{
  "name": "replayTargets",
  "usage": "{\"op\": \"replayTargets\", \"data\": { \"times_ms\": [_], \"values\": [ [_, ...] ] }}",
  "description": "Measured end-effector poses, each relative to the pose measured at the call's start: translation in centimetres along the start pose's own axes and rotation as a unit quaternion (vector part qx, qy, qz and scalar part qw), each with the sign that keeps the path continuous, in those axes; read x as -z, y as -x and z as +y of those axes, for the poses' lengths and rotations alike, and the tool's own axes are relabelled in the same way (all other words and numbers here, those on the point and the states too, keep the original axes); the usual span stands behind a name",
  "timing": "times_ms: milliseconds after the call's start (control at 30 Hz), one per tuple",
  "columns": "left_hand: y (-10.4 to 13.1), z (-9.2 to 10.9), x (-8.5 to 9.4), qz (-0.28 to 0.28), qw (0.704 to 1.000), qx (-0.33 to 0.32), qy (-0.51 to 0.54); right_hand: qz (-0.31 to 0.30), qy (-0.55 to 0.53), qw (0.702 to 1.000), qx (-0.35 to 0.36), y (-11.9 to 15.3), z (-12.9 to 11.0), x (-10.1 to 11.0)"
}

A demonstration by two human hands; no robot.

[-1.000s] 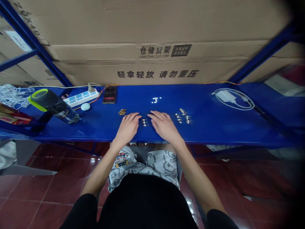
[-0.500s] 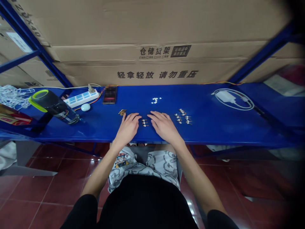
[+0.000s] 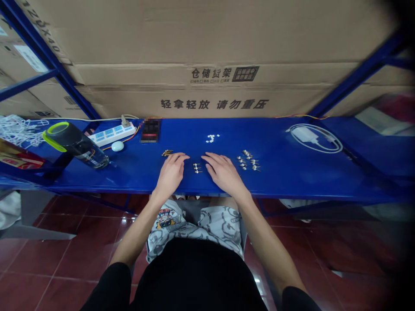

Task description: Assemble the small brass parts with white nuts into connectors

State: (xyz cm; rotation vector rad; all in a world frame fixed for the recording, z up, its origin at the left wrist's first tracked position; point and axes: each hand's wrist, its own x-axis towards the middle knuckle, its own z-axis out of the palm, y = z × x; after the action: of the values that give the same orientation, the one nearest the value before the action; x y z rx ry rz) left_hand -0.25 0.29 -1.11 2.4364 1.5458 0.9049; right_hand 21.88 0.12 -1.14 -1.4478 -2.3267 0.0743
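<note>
My left hand (image 3: 171, 172) rests on the blue shelf (image 3: 292, 177) with its fingers apart and nothing in it. Just beyond its fingertips lie several small brass-coloured pins (image 3: 167, 153). My right hand (image 3: 223, 172) also lies open and holds nothing. Between the two hands is a short column of small white-and-brass pieces (image 3: 196, 168). More white-and-brass pieces (image 3: 249, 160) are grouped to the right of my right hand. Farther back, several tiny white parts (image 3: 212, 138) are scattered on the shelf.
At the left are a dark bottle (image 3: 79, 147) with a lime rim, a white power strip (image 3: 112, 134), a round white object (image 3: 117, 146) and a dark pixelated item (image 3: 151, 130). A coiled white cable (image 3: 314, 137) lies right. Cardboard (image 3: 207, 39) stands behind.
My left hand has shifted slightly left, and its fingers have drawn a little closer together. My right hand has hardly moved. The view has tilted a little.
</note>
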Motion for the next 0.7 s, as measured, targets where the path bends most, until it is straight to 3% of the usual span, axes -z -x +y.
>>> {"op": "replayTargets", "data": {
  "times_ms": [167,433,567,700],
  "values": [
    [0.2,-0.6,0.8,0.029,0.997,0.034,-0.064,-0.007,0.026,0.999,-0.023,-1.4,0.9,0.1],
    [0.0,-0.4,0.4,0.005,0.999,0.007,-0.045,-0.051,0.065,0.996,-0.013,-5.9,2.3,-0.1],
    [0.0,-0.5,0.4,-0.005,1.000,-0.003,0.024,-0.027,0.051,0.998,0.000,-4.2,1.9,-0.1],
    [0.0,-0.6,0.5,-0.009,0.994,-0.018,0.104,0.037,-0.037,0.999,-0.001,-1.5,1.7,-0.3]
  ]
}}
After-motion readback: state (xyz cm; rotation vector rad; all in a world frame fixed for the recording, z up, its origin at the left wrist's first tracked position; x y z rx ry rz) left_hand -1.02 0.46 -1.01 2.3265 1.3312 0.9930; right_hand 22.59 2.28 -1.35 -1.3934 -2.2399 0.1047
